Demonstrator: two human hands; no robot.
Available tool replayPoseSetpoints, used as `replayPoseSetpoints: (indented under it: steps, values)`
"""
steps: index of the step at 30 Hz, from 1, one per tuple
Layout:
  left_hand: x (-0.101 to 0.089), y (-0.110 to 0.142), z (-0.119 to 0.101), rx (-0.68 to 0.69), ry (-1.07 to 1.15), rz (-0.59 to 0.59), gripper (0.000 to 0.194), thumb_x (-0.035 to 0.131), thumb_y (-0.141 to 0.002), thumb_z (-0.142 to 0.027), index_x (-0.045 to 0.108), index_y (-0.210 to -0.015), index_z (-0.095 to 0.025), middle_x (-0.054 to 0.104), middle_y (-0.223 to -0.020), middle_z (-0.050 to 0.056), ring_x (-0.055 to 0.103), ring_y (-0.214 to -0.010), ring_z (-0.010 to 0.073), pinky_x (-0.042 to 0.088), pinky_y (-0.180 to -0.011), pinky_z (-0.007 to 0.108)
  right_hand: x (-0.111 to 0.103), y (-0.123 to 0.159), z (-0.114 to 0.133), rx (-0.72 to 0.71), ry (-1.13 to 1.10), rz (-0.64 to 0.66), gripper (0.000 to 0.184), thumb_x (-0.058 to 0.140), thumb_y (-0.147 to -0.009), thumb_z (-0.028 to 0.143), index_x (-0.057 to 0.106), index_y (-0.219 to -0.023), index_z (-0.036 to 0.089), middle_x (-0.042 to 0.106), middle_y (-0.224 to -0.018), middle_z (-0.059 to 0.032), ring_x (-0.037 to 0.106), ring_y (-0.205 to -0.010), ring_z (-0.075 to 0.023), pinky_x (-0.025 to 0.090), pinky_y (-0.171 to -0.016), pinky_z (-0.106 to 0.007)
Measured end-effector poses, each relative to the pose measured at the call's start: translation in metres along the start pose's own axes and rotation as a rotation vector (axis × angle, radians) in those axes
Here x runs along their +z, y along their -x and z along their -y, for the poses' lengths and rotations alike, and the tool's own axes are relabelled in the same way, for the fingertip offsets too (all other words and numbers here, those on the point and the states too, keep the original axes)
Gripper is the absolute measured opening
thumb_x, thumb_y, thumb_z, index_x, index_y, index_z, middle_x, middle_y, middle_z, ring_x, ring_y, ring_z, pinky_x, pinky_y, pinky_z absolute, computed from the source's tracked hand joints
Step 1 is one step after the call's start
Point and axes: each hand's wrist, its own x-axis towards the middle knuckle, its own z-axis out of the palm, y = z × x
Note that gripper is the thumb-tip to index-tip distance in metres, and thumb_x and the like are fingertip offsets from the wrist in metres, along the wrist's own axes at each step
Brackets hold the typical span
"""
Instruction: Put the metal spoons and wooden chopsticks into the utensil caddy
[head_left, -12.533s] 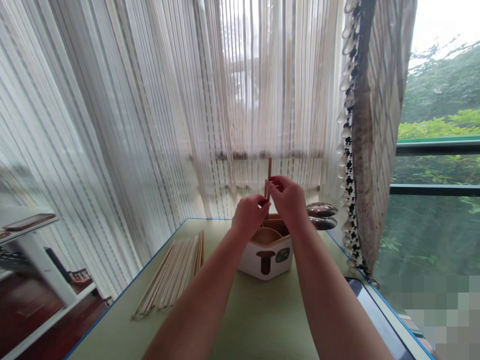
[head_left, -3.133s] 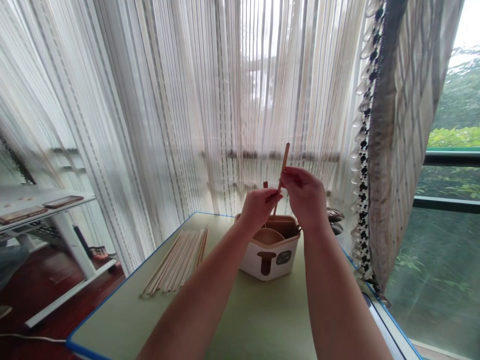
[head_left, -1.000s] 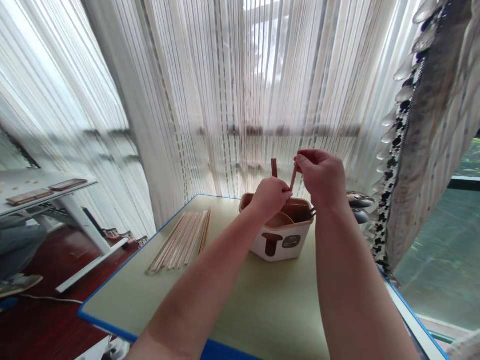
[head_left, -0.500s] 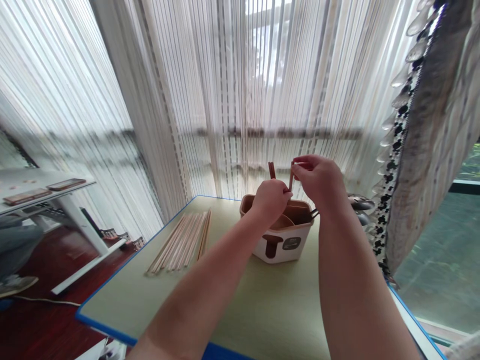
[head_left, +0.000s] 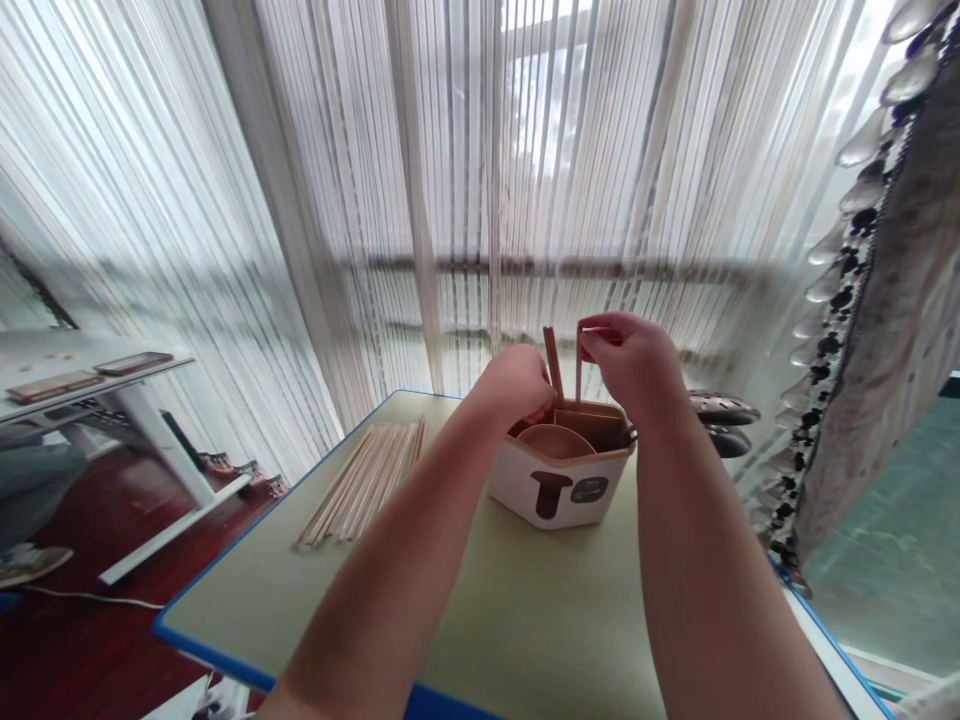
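Pinching up top: the right hand (head_left: 637, 360) has its fingers clamped on the upper end of a pale stick (head_left: 579, 372), near upright at the back of the caddy (head_left: 517, 485), lower end hidden
Left hand (head_left: 517, 385): off the pale stick now! Half a second ago it gripped low on it; here it bends over the caddy's left side, fingertips just beside the darker sticks (head_left: 553, 362), closed on them or not, cannot tell
Pale stick: straighter than a moment ago, and steered by the right fingers alone
Darker sticks: slim, reddish brown, leaning slightly left inside the caddy
Caddy: white angled walls, smooth and plastic-looking, tan rim, a rounded brown panel (head_left: 556, 442) inside
Loose sticks (head_left: 360, 485): thin, straight, woody-looking, lying flat on the tabletop (head_left: 480, 620), left of the caddy and apart from it
Metal heads (head_left: 724, 408): rounded, shiny, one perforated, beyond the right rim
Curtain (head_left: 360, 180): sheer, striped, falling in folds behind
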Motion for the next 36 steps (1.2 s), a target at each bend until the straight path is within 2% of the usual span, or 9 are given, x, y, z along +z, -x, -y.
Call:
replayPoseSetpoints:
  steps: [3, 5, 7, 13, 17, 21, 26, 32, 36]
  values:
    - [-0.012, -0.011, 0.014, -0.166, -0.037, 0.025, 0.006, 0.065, -0.064, -0.007, 0.066, -0.064, -0.013, 0.060, -0.048, 0.005, 0.060, -0.047, 0.0172, 0.050, -0.051, 0.028, 0.007, 0.000, 0.006, 0.049, 0.049, 0.055, 0.024, 0.060, -0.071, 0.034, 0.069, -0.086, 0.018, 0.069, -0.072, -0.0054, 0.064, -0.066, -0.0194, 0.050, -0.063, -0.034]
    - [-0.014, -0.017, 0.021, -0.165, 0.038, -0.049, 0.014, 0.065, -0.066, -0.007, 0.068, -0.079, -0.012, 0.065, -0.059, 0.007, 0.062, -0.053, 0.0168, 0.051, -0.053, 0.028, 0.010, 0.000, 0.011, 0.099, 0.099, 0.112, 0.022, 0.062, -0.068, 0.032, 0.069, -0.083, 0.017, 0.069, -0.071, -0.0058, 0.063, -0.064, -0.0190, 0.049, -0.060, -0.033]
    - [-0.013, -0.021, 0.025, -0.128, 0.153, -0.069, 0.018, 0.065, -0.068, -0.008, 0.067, -0.085, -0.012, 0.067, -0.068, 0.008, 0.063, -0.057, 0.0154, 0.052, -0.054, 0.027, 0.013, 0.000, 0.014, 0.130, 0.133, 0.157, 0.020, 0.063, -0.066, 0.030, 0.069, -0.081, 0.017, 0.068, -0.068, -0.0052, 0.062, -0.060, -0.0182, 0.048, -0.057, -0.031]
    - [-0.010, -0.018, 0.019, -0.084, 0.439, 0.005, 0.008, 0.070, -0.070, -0.014, 0.068, -0.077, -0.009, 0.067, -0.070, 0.008, 0.064, -0.063, 0.0133, 0.057, -0.064, 0.029, 0.013, 0.002, 0.017, 0.178, 0.152, 0.277, 0.020, 0.066, -0.063, 0.032, 0.071, -0.076, 0.018, 0.067, -0.058, -0.0035, 0.059, -0.052, -0.0162, 0.043, -0.047, -0.025]
    - [-0.009, -0.013, 0.013, -0.086, 0.515, 0.004, 0.004, 0.067, -0.071, -0.009, 0.069, -0.075, -0.009, 0.066, -0.067, 0.006, 0.064, -0.064, 0.0124, 0.058, -0.067, 0.029, 0.010, 0.007, 0.021, 0.124, 0.195, 0.272, 0.014, 0.065, -0.062, 0.028, 0.072, -0.070, 0.020, 0.064, -0.052, -0.0013, 0.057, -0.048, -0.0144, 0.040, -0.045, -0.024]
    - [-0.001, -0.009, 0.010, 0.004, 0.473, -0.056, 0.009, 0.063, -0.076, -0.012, 0.070, -0.081, -0.011, 0.068, -0.070, 0.005, 0.064, -0.064, 0.0108, 0.057, -0.066, 0.027, 0.006, 0.011, 0.019, 0.150, 0.147, 0.280, 0.012, 0.063, -0.065, 0.024, 0.072, -0.072, 0.019, 0.068, -0.059, -0.0025, 0.061, -0.056, -0.0171, 0.045, -0.051, -0.026]
    - [0.007, -0.006, 0.009, 0.174, 0.370, -0.181, 0.015, 0.063, -0.078, -0.021, 0.071, -0.088, -0.014, 0.070, -0.075, 0.006, 0.064, -0.064, 0.0116, 0.056, -0.064, 0.026, 0.001, 0.013, 0.009, 0.128, -0.030, 0.198, 0.017, 0.067, -0.066, 0.027, 0.071, -0.080, 0.017, 0.070, -0.067, -0.0045, 0.065, -0.063, -0.0197, 0.053, -0.061, -0.033]
    - [0.005, -0.001, 0.003, 0.125, 0.385, -0.094, 0.019, 0.063, -0.077, -0.021, 0.070, -0.093, -0.013, 0.070, -0.079, 0.008, 0.063, -0.062, 0.0113, 0.054, -0.055, 0.023, -0.002, 0.016, 0.004, 0.205, -0.189, 0.246, 0.019, 0.072, -0.063, 0.027, 0.070, -0.077, 0.015, 0.069, -0.066, -0.0059, 0.066, -0.063, -0.0207, 0.055, -0.059, -0.034]
    - [0.003, 0.002, 0.002, 0.120, 0.352, -0.041, 0.018, 0.063, -0.077, -0.021, 0.070, -0.091, -0.012, 0.069, -0.074, 0.008, 0.063, -0.061, 0.0116, 0.054, -0.054, 0.023, -0.007, 0.016, 0.008, 0.199, -0.120, 0.269, 0.021, 0.073, -0.062, 0.029, 0.070, -0.077, 0.014, 0.069, -0.064, -0.0058, 0.066, -0.063, -0.0204, 0.054, -0.059, -0.033]
